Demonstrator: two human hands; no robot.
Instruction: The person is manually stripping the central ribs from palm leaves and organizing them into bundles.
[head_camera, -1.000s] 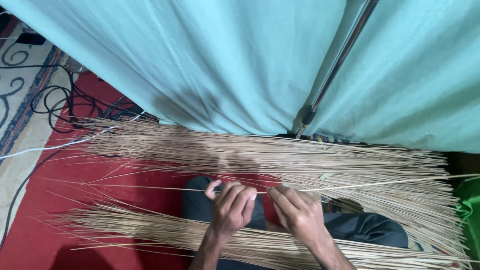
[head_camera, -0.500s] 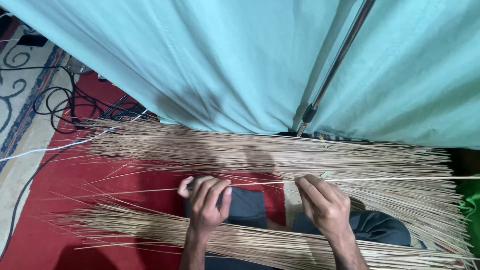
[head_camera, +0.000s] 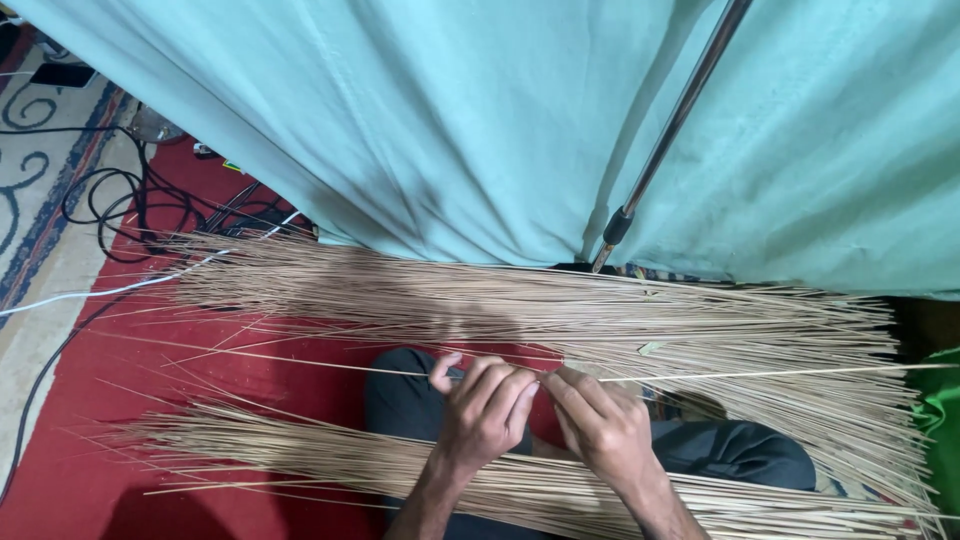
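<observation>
Near bundle of thin sticks (head_camera: 300, 455), across lap. Left hand (head_camera: 483, 415) and right hand (head_camera: 600, 428), side by side, both pinching 1 long stick (head_camera: 780, 372) held level above red carpet (head_camera: 130, 400). Far bundle (head_camera: 520, 305); teal curtain (head_camera: 450, 120); metal pole (head_camera: 665, 135).

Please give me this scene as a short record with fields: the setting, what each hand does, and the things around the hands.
Setting: red carpet on the floor, pale teal cloth hanging behind.
Left hand: fingers closed on one long thin tan stick, held level.
Right hand: pinches the same stick, close beside the left hand.
Far pile of thin tan sticks: lies beyond the hands.
Near pile of thin tan sticks: lies under the wrists.
Other: metal pole, black cables, dark trousers.
</observation>
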